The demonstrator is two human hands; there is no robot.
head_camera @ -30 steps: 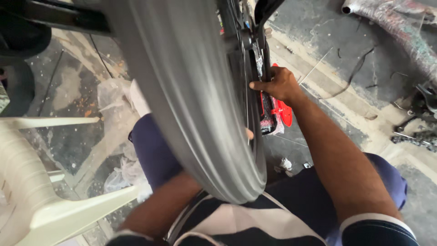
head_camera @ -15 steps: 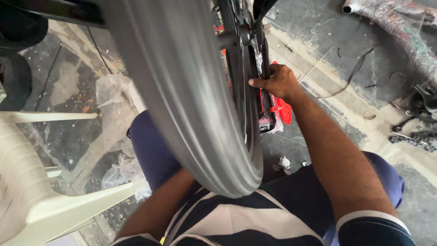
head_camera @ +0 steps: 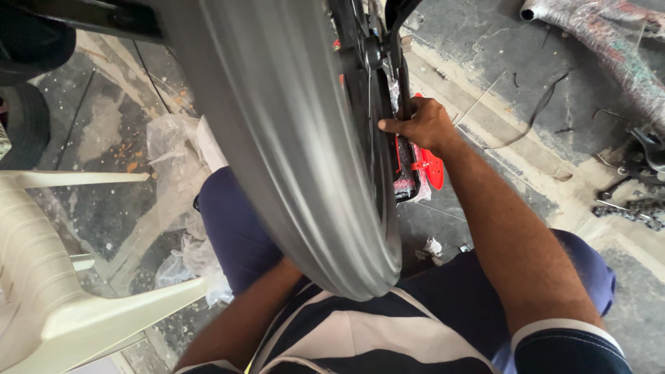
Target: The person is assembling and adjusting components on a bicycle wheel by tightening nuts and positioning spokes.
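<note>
A large grey bicycle tyre [head_camera: 291, 138] stands upright between my knees, its tread streaked with blur. My right hand [head_camera: 422, 125] reaches around its right side, fingers closed on the black frame part [head_camera: 377, 62] beside the wheel. A red plastic piece [head_camera: 433, 166] sits just below that hand. My left forearm [head_camera: 242, 318] runs up under the tyre. The left hand itself is hidden behind the wheel.
A cream plastic chair [head_camera: 41, 277] stands at my left, with crumpled clear plastic bags [head_camera: 173, 152] on the stained concrete floor. A black tyre [head_camera: 28, 118] lies far left. A wrapped bicycle frame [head_camera: 603, 34] and a chain with metal parts [head_camera: 630, 201] lie at right.
My right hand has stayed on the frame beside the wheel. The view has shifted slightly, and the left arm has stayed under the tyre.
</note>
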